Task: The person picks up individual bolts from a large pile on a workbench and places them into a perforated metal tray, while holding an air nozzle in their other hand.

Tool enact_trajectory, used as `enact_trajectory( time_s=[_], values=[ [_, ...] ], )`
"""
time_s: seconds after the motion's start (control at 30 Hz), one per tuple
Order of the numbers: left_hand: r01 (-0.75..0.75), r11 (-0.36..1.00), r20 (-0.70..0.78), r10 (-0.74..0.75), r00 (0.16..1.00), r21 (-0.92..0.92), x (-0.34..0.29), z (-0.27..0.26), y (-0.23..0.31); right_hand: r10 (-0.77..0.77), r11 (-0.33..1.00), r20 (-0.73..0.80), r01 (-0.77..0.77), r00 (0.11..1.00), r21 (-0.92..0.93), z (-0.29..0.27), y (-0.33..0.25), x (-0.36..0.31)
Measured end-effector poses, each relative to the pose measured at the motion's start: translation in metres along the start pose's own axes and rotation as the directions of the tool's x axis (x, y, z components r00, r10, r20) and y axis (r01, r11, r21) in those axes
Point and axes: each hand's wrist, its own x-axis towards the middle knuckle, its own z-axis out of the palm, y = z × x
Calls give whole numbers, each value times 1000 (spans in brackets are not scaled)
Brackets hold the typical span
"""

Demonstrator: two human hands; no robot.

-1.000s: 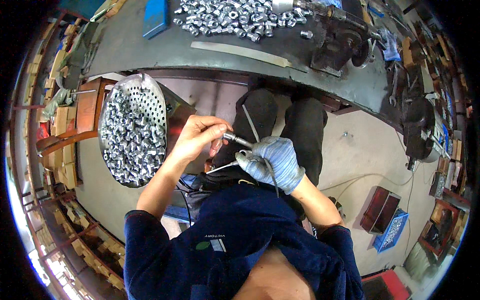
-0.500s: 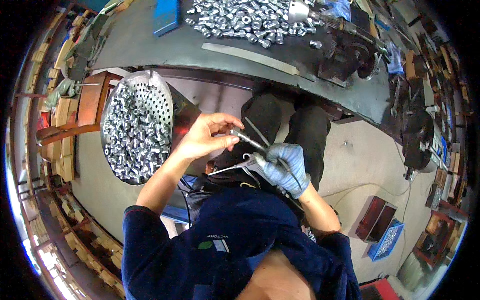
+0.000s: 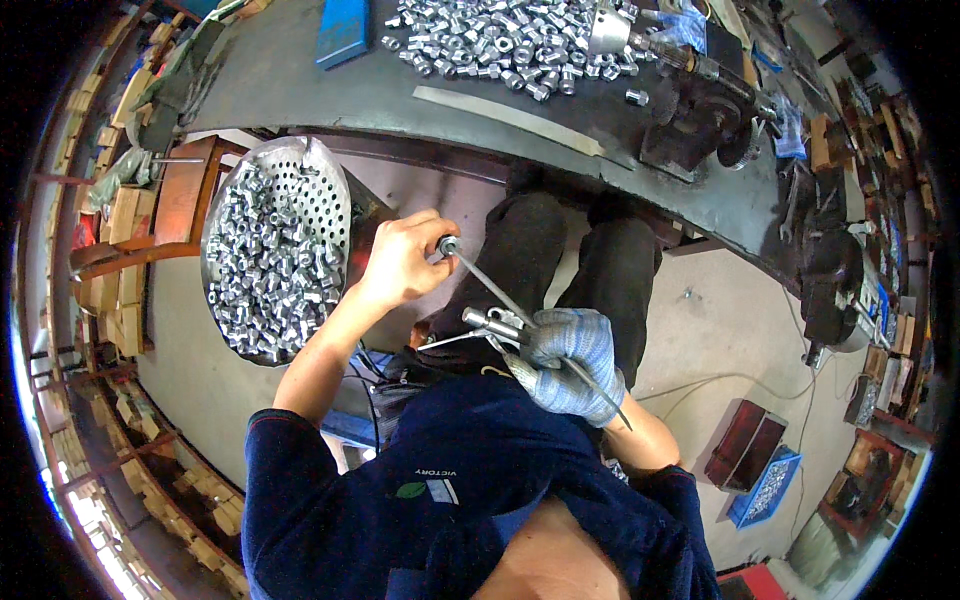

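My left hand (image 3: 405, 258), bare, is closed on a small shiny metal nut (image 3: 449, 245) above my lap. A thin grey metal rod (image 3: 490, 283) reaches from my right hand to the nut; whether its tip is inside the hole I cannot tell. My right hand (image 3: 572, 355), in a blue and white knit glove, is closed around this rod, whose tapered end (image 3: 612, 405) sticks out below. A short metal cylinder (image 3: 483, 320) also projects from the right-hand grip. Beside it is a slim silver tool (image 3: 462, 338) with jaw-like parts, partly hidden by the glove.
A perforated metal scoop-shaped bin (image 3: 322, 200) full of nuts stands at left. On the dark bench (image 3: 300, 105) lie a heap of nuts (image 3: 510, 45), a flat metal strip (image 3: 505, 118), a blue block (image 3: 343, 32) and a chucked machine (image 3: 690, 125). A blue crate (image 3: 768, 490) sits on the floor.
My left hand has taken the nut off the cylinder and moved it up and left, to the rod's tip. The rod has swung to point at the nut; my right hand has turned slightly.
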Motion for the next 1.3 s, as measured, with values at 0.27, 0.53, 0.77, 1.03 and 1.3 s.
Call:
enact_trajectory(
  time_s=[0.27, 0.53, 0.77, 1.03, 1.3],
  values=[
    [-152, 988, -40, 152, 988, 16, 2, 7, 1, 96, 995, 5, -96, 995, -17, 14, 11, 8],
    [-216, 976, -118, 213, 970, -13, 24, 12, 2, -104, 952, -55, 83, 993, -294, 21, 24, 14],
    [-49, 997, -173, 59, 983, 64, 145, -5, -8, -53, 945, -101, 17, 993, -328, -9, 10, 2],
    [-161, 586, -243, -63, 968, -794, 219, -66, -20, 83, 982, -118, -102, 990, -162, 2, 15, -9],
    [290, 855, -223, -412, 883, -430, 67, -132, -121, 110, 962, -109, -134, 988, -238, 5, 27, -19]
  ],
)
